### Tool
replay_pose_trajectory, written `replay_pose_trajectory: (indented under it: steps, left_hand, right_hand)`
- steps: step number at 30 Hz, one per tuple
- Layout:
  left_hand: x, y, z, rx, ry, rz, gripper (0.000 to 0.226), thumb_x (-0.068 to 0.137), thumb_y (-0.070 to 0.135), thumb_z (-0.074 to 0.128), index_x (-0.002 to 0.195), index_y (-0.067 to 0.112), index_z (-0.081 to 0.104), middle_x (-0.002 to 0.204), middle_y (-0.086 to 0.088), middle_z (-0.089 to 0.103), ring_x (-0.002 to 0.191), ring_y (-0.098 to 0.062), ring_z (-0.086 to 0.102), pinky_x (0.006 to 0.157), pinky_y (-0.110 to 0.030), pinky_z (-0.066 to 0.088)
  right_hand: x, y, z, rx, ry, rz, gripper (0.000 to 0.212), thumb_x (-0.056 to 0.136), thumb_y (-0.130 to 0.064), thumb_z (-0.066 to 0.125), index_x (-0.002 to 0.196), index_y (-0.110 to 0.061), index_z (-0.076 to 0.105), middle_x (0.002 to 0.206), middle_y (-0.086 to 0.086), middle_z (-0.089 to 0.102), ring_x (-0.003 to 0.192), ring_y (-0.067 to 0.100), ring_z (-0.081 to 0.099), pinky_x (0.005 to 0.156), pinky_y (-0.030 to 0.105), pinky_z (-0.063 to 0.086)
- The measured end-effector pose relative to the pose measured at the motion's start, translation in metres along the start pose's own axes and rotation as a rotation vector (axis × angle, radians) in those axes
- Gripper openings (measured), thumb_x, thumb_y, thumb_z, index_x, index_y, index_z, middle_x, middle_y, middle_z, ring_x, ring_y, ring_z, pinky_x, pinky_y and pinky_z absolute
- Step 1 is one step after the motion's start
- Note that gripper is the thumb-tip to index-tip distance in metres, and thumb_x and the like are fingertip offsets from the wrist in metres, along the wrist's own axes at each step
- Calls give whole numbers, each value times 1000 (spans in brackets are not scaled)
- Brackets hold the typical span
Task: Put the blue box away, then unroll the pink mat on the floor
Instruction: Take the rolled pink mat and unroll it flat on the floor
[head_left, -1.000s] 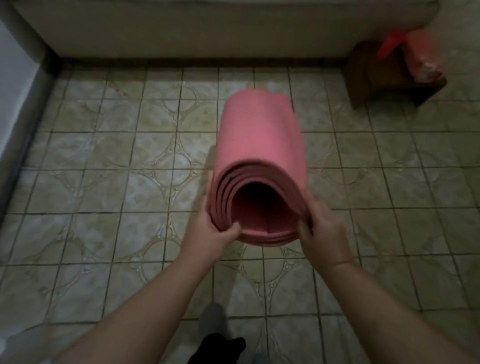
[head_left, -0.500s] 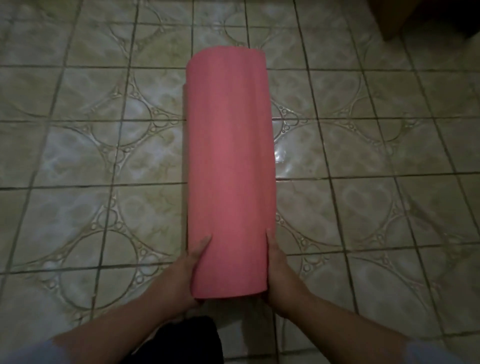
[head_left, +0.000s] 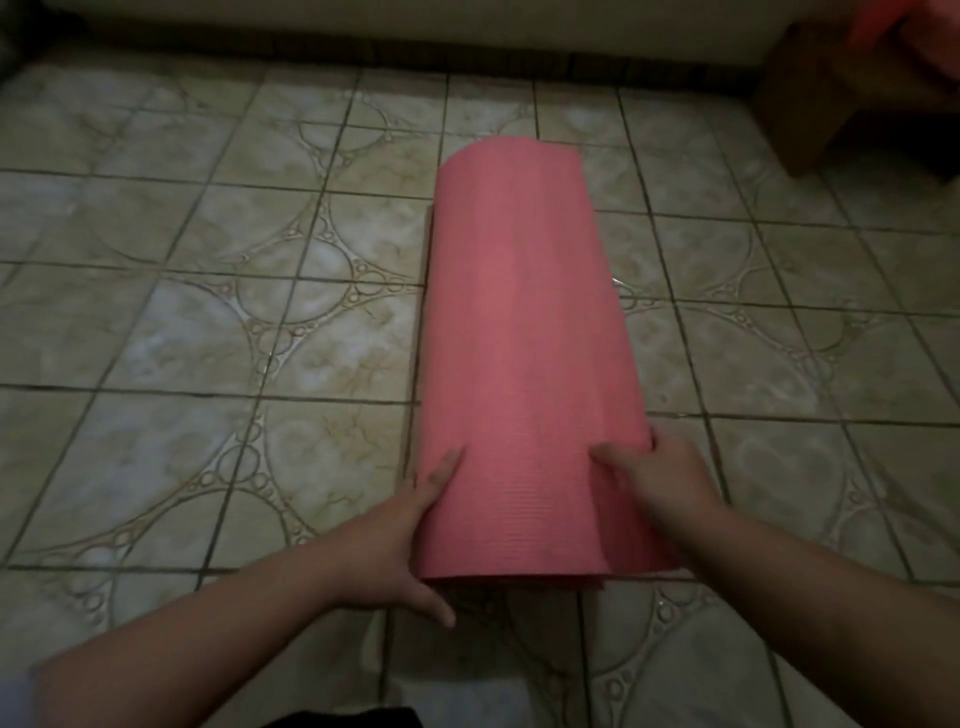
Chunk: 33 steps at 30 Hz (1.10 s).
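The pink mat (head_left: 524, 353) lies rolled up on the tiled floor (head_left: 208, 322), its length running away from me. My left hand (head_left: 410, 530) presses against the roll's near left side, fingers spread along it. My right hand (head_left: 660, 473) rests on the near right side, thumb on top and fingers at the loose outer edge of the mat. The blue box is not in view.
A wall base (head_left: 363, 31) runs along the far edge of the floor. A dark wooden stool (head_left: 841, 104) with something red (head_left: 893, 26) on it stands at the far right. Dark clothing shows at the bottom edge.
The roll was held up off the floor end-on a second ago; it now lies flat on the tiles. My right hand has shifted onto the loose outer edge.
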<state>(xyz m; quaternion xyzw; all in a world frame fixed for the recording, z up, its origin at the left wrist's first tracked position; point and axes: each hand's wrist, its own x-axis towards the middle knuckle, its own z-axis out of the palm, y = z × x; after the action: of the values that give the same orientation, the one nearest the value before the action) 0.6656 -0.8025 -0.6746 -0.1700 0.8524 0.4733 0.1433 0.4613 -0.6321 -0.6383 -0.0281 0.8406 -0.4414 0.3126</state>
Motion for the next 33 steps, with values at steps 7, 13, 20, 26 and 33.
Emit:
replay_pose_trajectory:
  steps: [7,13,20,26,33]
  left_hand:
    - [6,16,-76,-680,497,97,120,24,76,64,136,52,29,150,19,28,143,-11,26,105,-36,35]
    - [5,-13,-94,-5,431,-87,82,72,62,60,144,32,32,146,13,33,143,-15,24,117,-36,22]
    - [31,-11,-73,558,461,-279,65,79,52,47,137,23,46,154,-8,32,142,-30,28,116,-48,24]
    - [70,-35,-27,425,194,-351,68,84,43,58,144,22,33,157,-13,20,144,-28,21,117,-42,24]
    - [84,-42,11,521,73,-462,98,72,69,57,148,41,2,160,-7,-12,148,-32,-4,115,-57,18]
  right_hand:
    - [-53,-77,81,65,-500,-330,21,85,-27,66,99,-14,60,96,5,69,93,22,66,86,39,54]
    - [-33,-42,98,-836,-621,-735,49,99,-48,27,143,-31,38,159,3,25,146,33,16,117,60,7]
    - [-21,-4,64,-1322,-453,-834,53,91,-60,22,128,-32,49,155,-3,30,147,38,9,95,84,-1]
    - [-8,7,36,-1240,-45,-791,55,82,-64,33,104,-28,67,84,-5,69,93,33,67,89,77,32]
    - [18,25,-26,-1270,129,-502,53,83,-71,25,120,-46,52,104,5,59,102,29,57,95,59,37]
